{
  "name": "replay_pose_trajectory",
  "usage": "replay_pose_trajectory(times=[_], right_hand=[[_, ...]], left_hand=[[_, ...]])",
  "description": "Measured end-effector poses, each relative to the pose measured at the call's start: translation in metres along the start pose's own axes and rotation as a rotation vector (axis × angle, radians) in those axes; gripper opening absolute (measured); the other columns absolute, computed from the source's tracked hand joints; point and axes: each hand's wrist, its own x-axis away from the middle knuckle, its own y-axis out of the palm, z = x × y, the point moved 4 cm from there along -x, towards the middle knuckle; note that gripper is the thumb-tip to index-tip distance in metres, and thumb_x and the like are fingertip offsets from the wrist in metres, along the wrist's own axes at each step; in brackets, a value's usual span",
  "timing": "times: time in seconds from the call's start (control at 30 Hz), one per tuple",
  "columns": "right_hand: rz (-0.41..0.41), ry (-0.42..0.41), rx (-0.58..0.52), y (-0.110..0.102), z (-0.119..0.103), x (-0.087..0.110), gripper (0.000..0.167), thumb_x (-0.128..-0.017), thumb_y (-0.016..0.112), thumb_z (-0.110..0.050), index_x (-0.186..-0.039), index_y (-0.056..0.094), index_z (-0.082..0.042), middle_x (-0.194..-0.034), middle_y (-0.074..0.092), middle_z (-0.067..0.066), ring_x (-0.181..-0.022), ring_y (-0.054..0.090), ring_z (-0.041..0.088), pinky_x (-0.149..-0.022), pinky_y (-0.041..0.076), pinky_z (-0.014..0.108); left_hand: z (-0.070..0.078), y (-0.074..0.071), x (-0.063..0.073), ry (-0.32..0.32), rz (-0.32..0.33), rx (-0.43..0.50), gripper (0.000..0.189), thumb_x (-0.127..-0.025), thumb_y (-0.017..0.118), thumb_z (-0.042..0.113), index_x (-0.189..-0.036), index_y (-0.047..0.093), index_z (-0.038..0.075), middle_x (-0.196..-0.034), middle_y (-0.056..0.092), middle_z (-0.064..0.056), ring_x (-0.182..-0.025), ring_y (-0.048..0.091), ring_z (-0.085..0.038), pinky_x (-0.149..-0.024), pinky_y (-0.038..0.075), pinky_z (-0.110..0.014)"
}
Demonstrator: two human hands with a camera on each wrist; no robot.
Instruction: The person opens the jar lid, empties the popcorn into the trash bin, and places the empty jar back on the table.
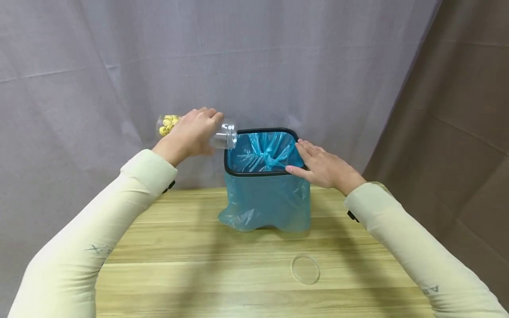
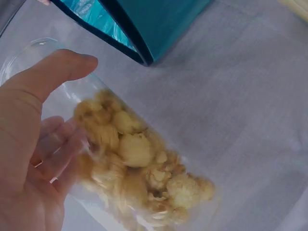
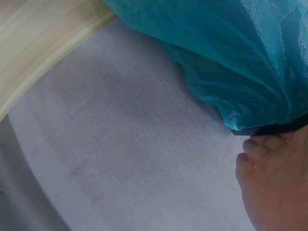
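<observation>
My left hand [image 1: 195,132] grips a clear jar [image 1: 223,134] that lies nearly level in the air, its uncapped mouth at the left rim of a bin. Yellow popcorn [image 2: 139,159] sits toward the jar's closed end in the left wrist view. The bin [image 1: 268,198] has a black rim and a blue plastic liner [image 1: 270,157], bunched and gathered inside. My right hand [image 1: 324,165] rests against the bin's right rim, fingers extended along it and thumb over the front corner. In the right wrist view, the right fingers [image 3: 257,151] are right beside the rim.
A thin clear round lid [image 1: 318,270] lies on the wooden table [image 1: 238,274] in front of the bin. Behind the table hangs a grey cloth [image 1: 254,62], close behind the bin. A brown curtain [image 1: 457,110] stands to the right.
</observation>
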Motion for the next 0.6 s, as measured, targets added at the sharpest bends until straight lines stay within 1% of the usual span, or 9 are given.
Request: replay_pose_trajectory(times=[0.07, 0.2, 0.3, 0.47, 0.6], right_hand=[[-0.001, -0.005, -0.008, 0.000, -0.001, 0.000, 0.103, -0.102, 0.031, -0.078, -0.169, 0.005, -0.005, -0.179, 0.002, 0.016, -0.166, 0.005, 0.038, -0.133, 0.013, 0.061], [-0.005, -0.011, -0.016, 0.001, -0.002, 0.000, 0.103, -0.102, 0.031, -0.079, -0.169, 0.005, -0.005, -0.179, 0.002, 0.016, -0.166, 0.005, 0.037, -0.134, 0.013, 0.061], [-0.002, -0.007, -0.012, 0.000, -0.003, -0.001, 0.103, -0.101, 0.031, -0.079, -0.170, 0.005, -0.006, -0.179, 0.003, 0.015, -0.166, 0.006, 0.037, -0.133, 0.014, 0.061], [0.003, -0.008, -0.010, -0.001, -0.003, -0.002, 0.103, -0.101, 0.031, -0.079, -0.170, 0.004, -0.007, -0.179, 0.003, 0.016, -0.166, 0.007, 0.039, -0.133, 0.015, 0.062], [0.005, -0.015, -0.010, 0.000, -0.004, -0.003, 0.103, -0.101, 0.031, -0.079, -0.170, 0.005, -0.006, -0.179, 0.002, 0.015, -0.166, 0.007, 0.038, -0.133, 0.015, 0.061]], left_hand=[[-0.002, 0.001, -0.003, 0.005, 0.004, -0.033, 0.074, -0.073, 0.095, 0.020, -0.133, 0.057, -0.003, -0.129, 0.067, -0.021, -0.119, 0.062, -0.041, -0.109, 0.052, -0.055], [-0.007, 0.003, -0.006, 0.022, 0.015, -0.120, 0.073, -0.072, 0.096, 0.017, -0.131, 0.058, -0.003, -0.128, 0.067, -0.022, -0.119, 0.063, -0.041, -0.111, 0.052, -0.054], [-0.007, 0.002, -0.008, 0.043, 0.023, -0.173, 0.069, -0.075, 0.093, 0.013, -0.132, 0.058, -0.004, -0.131, 0.067, -0.023, -0.122, 0.063, -0.041, -0.112, 0.051, -0.053], [0.000, -0.002, -0.015, 0.093, 0.033, -0.265, 0.072, -0.079, 0.090, 0.013, -0.140, 0.055, -0.005, -0.138, 0.064, -0.023, -0.129, 0.060, -0.042, -0.115, 0.049, -0.052], [0.008, -0.001, -0.020, 0.126, 0.024, -0.325, 0.068, -0.085, 0.084, 0.009, -0.144, 0.054, -0.004, -0.141, 0.063, -0.023, -0.134, 0.059, -0.040, -0.120, 0.047, -0.051]])
